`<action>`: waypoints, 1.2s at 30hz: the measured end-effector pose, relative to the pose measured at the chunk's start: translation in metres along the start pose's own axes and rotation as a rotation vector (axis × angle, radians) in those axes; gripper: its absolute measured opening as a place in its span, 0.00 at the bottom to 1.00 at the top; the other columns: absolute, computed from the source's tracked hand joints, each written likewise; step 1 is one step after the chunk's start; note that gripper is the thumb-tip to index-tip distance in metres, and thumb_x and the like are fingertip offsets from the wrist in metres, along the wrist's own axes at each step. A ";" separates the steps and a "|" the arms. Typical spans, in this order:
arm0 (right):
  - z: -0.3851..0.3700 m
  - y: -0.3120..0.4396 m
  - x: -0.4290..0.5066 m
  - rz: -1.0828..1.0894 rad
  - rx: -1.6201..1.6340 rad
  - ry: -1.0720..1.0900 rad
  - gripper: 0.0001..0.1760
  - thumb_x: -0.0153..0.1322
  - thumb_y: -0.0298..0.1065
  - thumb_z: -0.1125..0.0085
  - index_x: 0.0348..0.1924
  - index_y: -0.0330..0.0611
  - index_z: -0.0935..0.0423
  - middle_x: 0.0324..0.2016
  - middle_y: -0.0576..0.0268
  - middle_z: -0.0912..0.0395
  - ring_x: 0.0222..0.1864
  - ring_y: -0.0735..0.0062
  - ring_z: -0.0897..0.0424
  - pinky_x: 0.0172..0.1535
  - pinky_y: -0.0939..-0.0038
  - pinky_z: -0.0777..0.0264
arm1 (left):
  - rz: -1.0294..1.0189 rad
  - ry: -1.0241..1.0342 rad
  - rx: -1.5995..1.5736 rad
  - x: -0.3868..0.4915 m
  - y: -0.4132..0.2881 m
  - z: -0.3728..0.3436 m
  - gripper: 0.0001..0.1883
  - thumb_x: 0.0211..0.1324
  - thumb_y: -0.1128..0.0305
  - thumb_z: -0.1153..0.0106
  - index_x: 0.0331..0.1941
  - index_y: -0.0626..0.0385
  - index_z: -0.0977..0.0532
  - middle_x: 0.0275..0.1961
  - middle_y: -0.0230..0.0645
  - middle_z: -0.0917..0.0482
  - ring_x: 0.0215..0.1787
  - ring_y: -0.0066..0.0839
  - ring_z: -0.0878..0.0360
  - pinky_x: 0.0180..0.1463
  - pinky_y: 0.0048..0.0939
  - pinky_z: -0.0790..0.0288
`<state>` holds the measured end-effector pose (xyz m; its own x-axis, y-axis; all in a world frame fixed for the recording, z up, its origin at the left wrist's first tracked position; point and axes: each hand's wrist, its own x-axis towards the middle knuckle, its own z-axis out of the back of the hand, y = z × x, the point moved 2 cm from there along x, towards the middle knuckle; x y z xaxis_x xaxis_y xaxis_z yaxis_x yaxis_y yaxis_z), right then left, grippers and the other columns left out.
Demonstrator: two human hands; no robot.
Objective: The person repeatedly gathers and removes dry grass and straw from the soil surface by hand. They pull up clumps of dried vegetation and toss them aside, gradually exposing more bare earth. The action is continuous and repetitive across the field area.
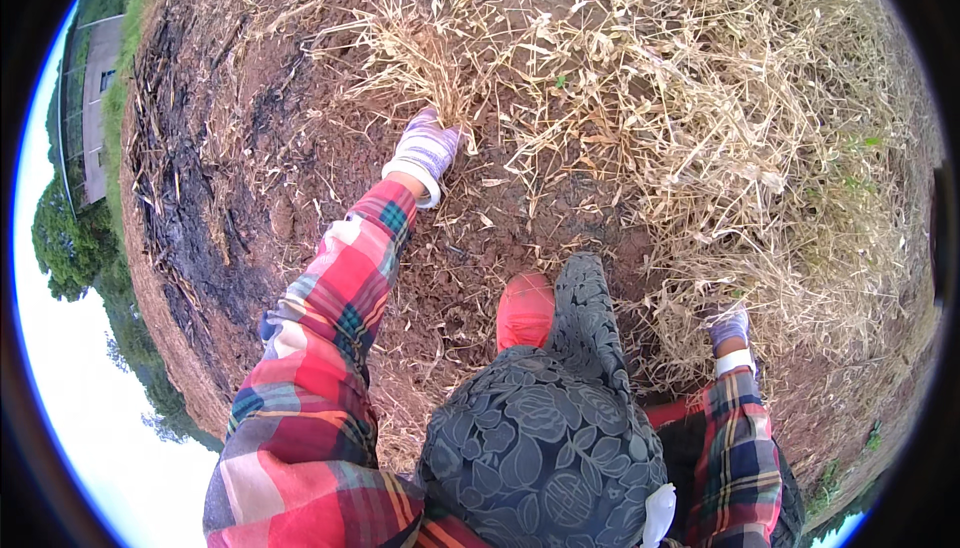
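Observation:
My left hand (427,144), in a purple and white knit glove, is closed on a bunch of dry grass (420,60) whose stems fan out beyond the fingers. At the lower right, my right hand (727,326), gloved alike, reaches into the edge of a thick mat of dry grass (750,165). Straw hides its fingertips, so its grip cannot be seen. Both arms wear red plaid sleeves.
Reddish bare soil (465,263) with loose straw lies between the hands. Dark charred stalks (180,225) are on the left. A red shoe (526,308) and my patterned dark trousers (540,443) are below. A building (97,105) and trees stand far left.

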<state>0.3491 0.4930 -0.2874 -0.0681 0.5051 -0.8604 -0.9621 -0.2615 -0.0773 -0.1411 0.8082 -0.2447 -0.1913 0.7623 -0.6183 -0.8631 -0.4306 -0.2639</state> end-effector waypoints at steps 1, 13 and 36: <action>0.001 0.001 0.001 0.002 -0.026 -0.031 0.20 0.70 0.44 0.53 0.52 0.49 0.24 0.49 0.56 0.22 0.49 0.57 0.22 0.48 0.59 0.27 | 0.005 0.089 -0.034 -0.013 0.001 -0.012 0.31 0.48 0.56 0.35 0.52 0.65 0.29 0.48 0.52 0.21 0.52 0.43 0.23 0.53 0.35 0.31; -0.010 0.012 0.005 -0.231 0.203 -0.024 0.19 0.69 0.39 0.52 0.49 0.44 0.23 0.48 0.53 0.22 0.50 0.57 0.22 0.51 0.60 0.30 | -0.009 0.014 0.233 -0.119 -0.052 -0.088 0.41 0.47 0.49 0.36 0.59 0.65 0.37 0.57 0.55 0.28 0.58 0.48 0.29 0.60 0.38 0.32; -0.006 0.007 0.020 -0.328 0.448 0.143 0.23 0.73 0.42 0.57 0.60 0.50 0.33 0.55 0.58 0.28 0.56 0.58 0.28 0.58 0.55 0.39 | -0.375 0.476 -1.828 -0.067 -0.174 0.037 0.06 0.57 0.67 0.44 0.27 0.53 0.30 0.21 0.22 0.30 0.19 0.17 0.36 0.23 0.24 0.39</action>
<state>0.3430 0.4968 -0.3080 0.2589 0.3768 -0.8894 -0.9472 0.2795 -0.1573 0.0048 0.8501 -0.1299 0.2564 0.8838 -0.3913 0.7006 -0.4489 -0.5547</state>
